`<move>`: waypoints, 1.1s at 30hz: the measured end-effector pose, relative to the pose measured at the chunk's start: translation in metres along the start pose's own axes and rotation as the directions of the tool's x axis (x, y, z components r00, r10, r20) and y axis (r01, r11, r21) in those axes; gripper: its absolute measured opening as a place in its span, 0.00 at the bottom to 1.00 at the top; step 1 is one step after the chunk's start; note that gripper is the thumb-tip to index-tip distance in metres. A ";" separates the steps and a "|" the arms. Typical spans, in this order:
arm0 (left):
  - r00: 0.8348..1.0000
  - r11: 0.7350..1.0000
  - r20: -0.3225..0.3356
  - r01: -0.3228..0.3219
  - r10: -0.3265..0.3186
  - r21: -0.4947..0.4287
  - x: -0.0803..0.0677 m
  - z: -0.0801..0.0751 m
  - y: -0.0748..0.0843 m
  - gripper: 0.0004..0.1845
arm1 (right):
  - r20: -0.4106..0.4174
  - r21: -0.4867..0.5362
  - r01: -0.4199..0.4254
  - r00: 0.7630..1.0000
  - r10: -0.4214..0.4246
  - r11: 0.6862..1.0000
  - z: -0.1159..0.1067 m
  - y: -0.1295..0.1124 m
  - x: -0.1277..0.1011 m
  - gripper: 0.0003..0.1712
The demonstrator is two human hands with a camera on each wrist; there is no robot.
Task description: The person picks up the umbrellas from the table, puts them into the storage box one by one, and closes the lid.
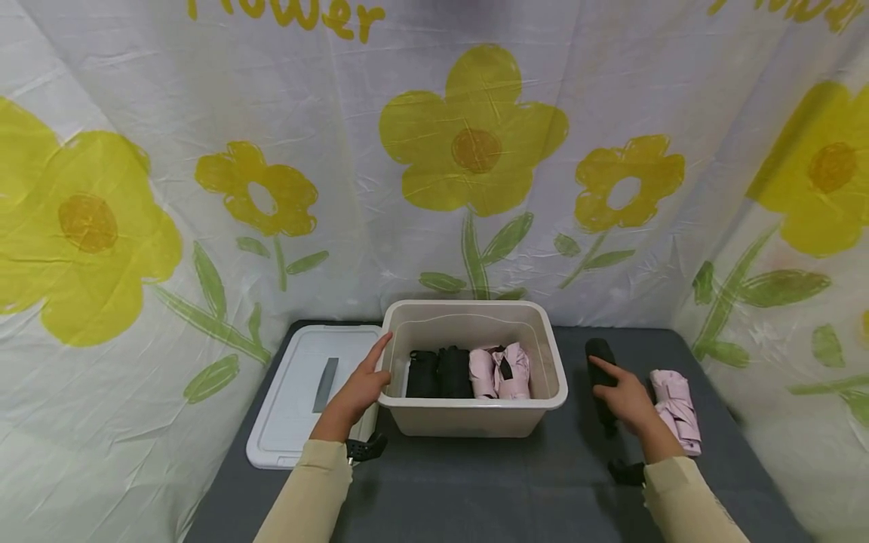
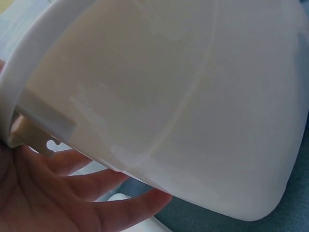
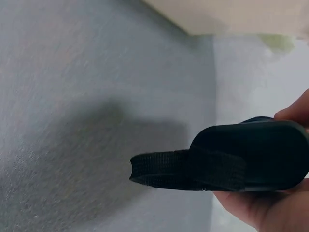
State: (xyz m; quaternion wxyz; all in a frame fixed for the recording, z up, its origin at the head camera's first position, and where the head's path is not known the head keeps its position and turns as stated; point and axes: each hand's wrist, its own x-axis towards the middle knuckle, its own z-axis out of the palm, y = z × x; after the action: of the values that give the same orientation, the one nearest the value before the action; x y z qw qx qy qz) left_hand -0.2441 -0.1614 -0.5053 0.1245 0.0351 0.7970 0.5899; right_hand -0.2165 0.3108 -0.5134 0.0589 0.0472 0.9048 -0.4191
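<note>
Slipping looks like the likeliest trouble: the right hand grasps a black umbrella between thumb and fingers, to the right of the bin and seemingly off the table, and a slack pinch on that smooth casing could let it drop. Its strap sticks out in a loop (easy to overlook), so it might snag on the rim if carried across low. The left hand grasps the bin at its left side, fingers spread against the outer wall; too hard a push or pull there could slide or tilt it and jumble the contents. A careless swing of the right forearm might also knock the loose pink roll just beside it.

Counting up: one bin, and in it four rolls side by side, two black rolls on the left and two pink rolls on the right. Outside it, one black umbrella, one loose pink roll, and one white lid lying to the left of the bin.
</note>
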 end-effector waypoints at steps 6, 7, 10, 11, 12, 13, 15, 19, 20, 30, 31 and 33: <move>1.000 1.000 0.023 0.004 -0.004 -0.010 -0.002 -0.001 0.006 0.46 | 0.046 0.146 0.002 0.999 -0.009 0.989 -0.003 -0.013 -0.003 0.39; 1.000 1.000 0.025 0.005 -0.004 -0.014 -0.005 -0.002 0.010 0.46 | 0.050 0.159 0.009 0.999 -0.018 0.987 -0.003 -0.016 -0.004 0.39; 0.999 1.000 0.037 0.006 -0.006 -0.016 -0.012 -0.002 0.022 0.45 | 0.055 0.187 0.033 0.997 -0.044 0.982 -0.004 -0.023 -0.006 0.39; 0.999 1.000 0.041 0.009 -0.009 -0.016 -0.015 -0.002 0.026 0.45 | 0.057 0.197 0.040 0.997 -0.052 0.980 -0.004 -0.025 -0.007 0.39; 0.999 1.000 0.044 0.012 -0.011 -0.015 -0.018 -0.002 0.030 0.45 | 0.059 0.206 0.046 0.997 -0.059 0.977 -0.005 -0.028 -0.008 0.39; 0.999 1.000 0.046 0.015 -0.015 -0.017 -0.020 -0.002 0.032 0.45 | 0.061 0.213 0.053 0.996 -0.067 0.976 -0.005 -0.030 -0.009 0.39; 0.999 1.000 0.046 0.019 -0.018 -0.015 -0.022 -0.002 0.035 0.44 | 0.065 0.227 0.065 0.995 -0.082 0.972 -0.006 -0.035 -0.011 0.39; 0.999 1.000 0.043 0.018 -0.017 -0.022 -0.023 -0.002 0.035 0.44 | 0.078 0.288 0.076 0.992 -0.102 0.955 -0.009 -0.046 -0.015 0.39; 0.999 1.000 0.044 0.018 -0.017 -0.024 -0.022 -0.002 0.034 0.44 | 0.082 0.309 0.074 0.991 -0.104 0.948 -0.009 -0.048 -0.016 0.39; 1.000 1.000 0.002 0.004 -0.004 -0.015 0.000 0.000 0.001 0.45 | 0.130 0.484 0.092 0.976 -0.176 0.870 -0.014 -0.068 -0.022 0.38; 1.000 1.000 0.001 0.000 0.000 -0.013 0.000 0.000 0.001 0.45 | 0.131 0.495 0.097 0.974 -0.184 0.864 -0.015 -0.070 -0.022 0.38; 1.000 1.000 -0.001 0.006 -0.006 -0.011 -0.001 0.000 0.001 0.45 | 0.132 0.512 0.104 0.971 -0.198 0.853 -0.015 -0.075 -0.023 0.38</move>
State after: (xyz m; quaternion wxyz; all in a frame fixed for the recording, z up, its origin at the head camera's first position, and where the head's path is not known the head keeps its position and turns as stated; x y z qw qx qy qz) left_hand -0.2436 -0.1614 -0.5043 0.1260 0.0319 0.7938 0.5941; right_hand -0.2049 0.2734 -0.4438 0.0929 -0.0484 0.7566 -0.6455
